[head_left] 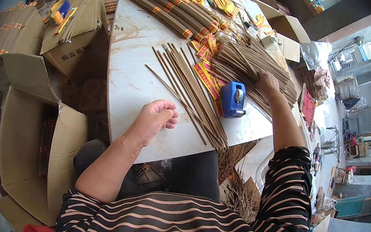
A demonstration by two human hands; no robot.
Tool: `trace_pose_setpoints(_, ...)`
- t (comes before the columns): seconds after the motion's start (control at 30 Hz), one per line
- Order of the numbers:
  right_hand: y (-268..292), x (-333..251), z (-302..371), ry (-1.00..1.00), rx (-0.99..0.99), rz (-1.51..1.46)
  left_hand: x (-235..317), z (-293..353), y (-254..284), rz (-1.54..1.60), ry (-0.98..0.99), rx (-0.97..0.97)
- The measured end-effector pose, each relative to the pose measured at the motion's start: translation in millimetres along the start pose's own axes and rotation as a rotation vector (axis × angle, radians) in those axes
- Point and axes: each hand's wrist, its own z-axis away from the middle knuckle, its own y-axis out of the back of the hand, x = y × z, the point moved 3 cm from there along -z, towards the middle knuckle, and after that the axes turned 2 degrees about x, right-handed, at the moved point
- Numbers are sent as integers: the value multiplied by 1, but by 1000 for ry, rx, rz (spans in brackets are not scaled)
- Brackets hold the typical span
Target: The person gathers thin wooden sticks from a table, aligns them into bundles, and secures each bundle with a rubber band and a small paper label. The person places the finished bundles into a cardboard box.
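My right hand (268, 86) rests on a thick pile of brown incense sticks (236, 59) at the table's right, its fingers closed around some of them. How many it grips is hidden. My left hand (154, 118) hovers over the near part of the white table (130, 72), fingers curled in and nothing visible in them. Between the hands lies a loose spread of incense sticks (184, 87), one of them slanting across the others. A blue tape dispenser (233, 100) stands right of this spread, beside red and yellow paper labels (207, 81).
Banded incense bundles (171, 12) lie at the table's far side, with more labels (222, 3) behind them. An open cardboard box (26, 136) stands at the left, near a carton (76, 29) and stacked bundles (4, 38). Broken sticks (241, 192) are heaped below the right edge.
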Motion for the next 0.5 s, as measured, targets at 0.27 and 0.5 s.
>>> trace_pose_setpoints(0.27, 2, -2, 9, 71, 76, 3, 4, 6, 3, -2, -26, 5)
trace_pose_setpoints(0.5, 21, 10, 18, 39, 151, -121, 4, 7, 1, 0, -36, 1)
